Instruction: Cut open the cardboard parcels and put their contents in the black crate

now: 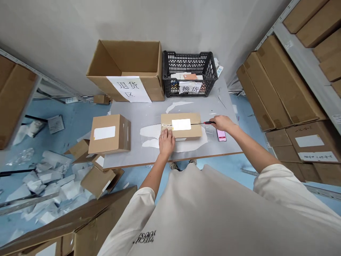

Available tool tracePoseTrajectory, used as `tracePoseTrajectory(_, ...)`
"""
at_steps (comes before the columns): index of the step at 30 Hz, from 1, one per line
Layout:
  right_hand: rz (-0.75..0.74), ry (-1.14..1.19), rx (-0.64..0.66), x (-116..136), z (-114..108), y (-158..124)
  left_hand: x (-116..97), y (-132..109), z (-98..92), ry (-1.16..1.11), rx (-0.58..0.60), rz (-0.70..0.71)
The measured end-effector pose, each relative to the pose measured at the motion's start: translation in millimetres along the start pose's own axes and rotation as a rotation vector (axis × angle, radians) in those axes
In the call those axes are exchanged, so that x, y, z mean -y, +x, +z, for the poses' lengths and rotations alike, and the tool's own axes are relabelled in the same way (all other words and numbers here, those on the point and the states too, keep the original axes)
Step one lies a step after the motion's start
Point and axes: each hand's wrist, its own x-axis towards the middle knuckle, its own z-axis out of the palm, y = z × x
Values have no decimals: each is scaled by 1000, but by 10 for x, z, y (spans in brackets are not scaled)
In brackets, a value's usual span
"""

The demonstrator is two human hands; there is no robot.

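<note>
- The left hand (166, 143) is laid flat on the near end of a taped cardboard box (183, 131), with the fingers a little apart; the box seems to be pressed down so that it is kept steady.
- The right hand (222, 123) is closed around a red-handled tool (209, 122), and its thin shaft is held level along the top of the box.
- The box is placed on the middle of the counter (149, 113), with a white label (181, 124) facing upward.
- A pink phone (221, 135) is left just beside the right hand.
- A second cardboard box (109, 134) is placed further left.
- An open carton (128, 58) and a black plastic crate (189, 67) stand at the far edge, and the carton is marked with a paper sign (128, 89), seemingly so that they are told apart.
</note>
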Motion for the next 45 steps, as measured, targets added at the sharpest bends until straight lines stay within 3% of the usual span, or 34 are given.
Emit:
tracePoseTrajectory(4, 57, 107, -12, -420, 187, -176, -83, 66, 6, 46, -15, 4)
tracePoseTrajectory(7, 88, 269, -41, -577, 360, -259, -277, 232, 35, 49, 90, 163)
tracePoseTrajectory(11, 73, 460, -103, -585, 556, -293, -617, 608, 103, 57, 273, 343)
tracePoseTrajectory(17, 58, 745, -138, -504, 748, -212, -800, 977, 184, 173, 395, 302)
tracePoseTrajectory(24, 7, 878, -88, -445, 781, 67, -793, 921, 259, 179, 375, 289)
tracePoseTrajectory(30, -165, 618, -27, -519, 653, 427, -799, 892, 281, 166, 373, 276)
tracePoseTrajectory(34, -201, 392, -35, -481, 494, 609, -780, 846, 289, 172, 356, 274)
tracePoseTrajectory(38, -214, 325, -57, -415, 392, 687, -776, 811, 285, 164, 343, 265)
tracePoseTrajectory(41, -202, 395, -6, -424, 416, 659, -777, 819, 267, 176, 340, 267)
tracePoseTrajectory(45, -212, 672, 145, -469, 606, 507, -777, 851, 246, 179, 347, 270)
